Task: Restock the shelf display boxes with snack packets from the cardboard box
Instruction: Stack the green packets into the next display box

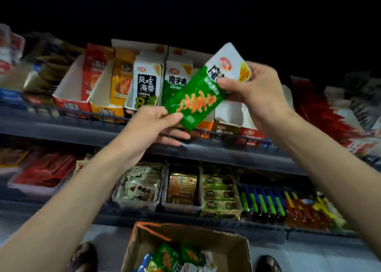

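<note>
Green-and-white foil snack packet (203,86) looks light, limp and slick, so we pinch its ends, left hand (158,125) low, right hand (250,90) high.

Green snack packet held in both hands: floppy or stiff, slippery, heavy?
Probably semi-floppy: the green packet looks fairly flat, but both ends are supported, left hand pinching the lower corner, right hand gripping the top. Likely light: fingertip holds suffice. Glossy film, so possibly slippery.
</note>
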The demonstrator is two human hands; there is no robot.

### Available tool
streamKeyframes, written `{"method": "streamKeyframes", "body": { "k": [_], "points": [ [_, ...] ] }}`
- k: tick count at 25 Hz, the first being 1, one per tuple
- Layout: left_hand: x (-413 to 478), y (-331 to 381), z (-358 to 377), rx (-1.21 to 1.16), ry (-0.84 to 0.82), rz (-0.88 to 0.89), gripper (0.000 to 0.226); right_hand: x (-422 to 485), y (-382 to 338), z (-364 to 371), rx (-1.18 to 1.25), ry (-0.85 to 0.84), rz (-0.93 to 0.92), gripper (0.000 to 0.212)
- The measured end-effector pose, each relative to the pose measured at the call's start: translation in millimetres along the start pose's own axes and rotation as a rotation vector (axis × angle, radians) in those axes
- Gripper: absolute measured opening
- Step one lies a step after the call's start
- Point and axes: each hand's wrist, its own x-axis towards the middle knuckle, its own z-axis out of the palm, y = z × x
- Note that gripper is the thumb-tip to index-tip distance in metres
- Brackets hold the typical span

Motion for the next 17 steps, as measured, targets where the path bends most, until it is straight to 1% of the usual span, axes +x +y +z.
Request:
{"method": "streamKeyframes", "body": {
  "k": [1, 2, 3, 4, 5, 6, 8, 10, 12, 13, 15, 17],
  "points": [
    [6, -2, -7, 0.108, 0.133, 0.080, 0.019, 18, -2, 4, -0.006, 0.031, -0.027, 0.024],
    [13, -7, -13, 0.318, 0.268, 0.176, 0.020, 35, -3, 7, -0.018, 0.054, -0.050, 0.027],
    [17, -13, -17, 0.603, 0.376, 0.273, 0.021, 50, -3, 10, -0.042, 0.064, -0.069, 0.028],
    [20, -18, -20, 0.893, 0.435, 0.346, 0.023, 64, -2, 14, -0.069, 0.060, -0.079, 0.028],
    [22, -22, -22, 1.112, 0.455, 0.378, 0.027, 76, 0, 20, -0.091, 0.047, -0.074, 0.028],
    [24, -25, -23, 1.223, 0.459, 0.373, 0.030, 85, 4, 25, -0.107, 0.033, -0.053, 0.028],
    [29, -28, -23, 1.298, 0.464, 0.352, 0.031, 98, 11, 35, -0.147, 0.005, 0.003, 0.032],
    [34, -27, -23, 1.306, 0.478, 0.359, 0.028, 104, 16, 42, -0.219, -0.046, 0.048, 0.035],
    [36, -27, -23, 1.295, 0.490, 0.365, 0.026, 107, 20, 48, -0.351, -0.111, 0.057, 0.035],
    [36, -25, -22, 1.287, 0.495, 0.358, 0.026, 108, 23, 52, -0.455, -0.131, 0.025, 0.037],
    [37, -24, -21, 1.285, 0.501, 0.353, 0.026, 107, 32, 62, -0.698, -0.141, -0.098, 0.043],
    [37, -24, -20, 1.284, 0.503, 0.348, 0.026, 101, 43, 73, -0.856, -0.099, -0.203, 0.043]
  ]
}}
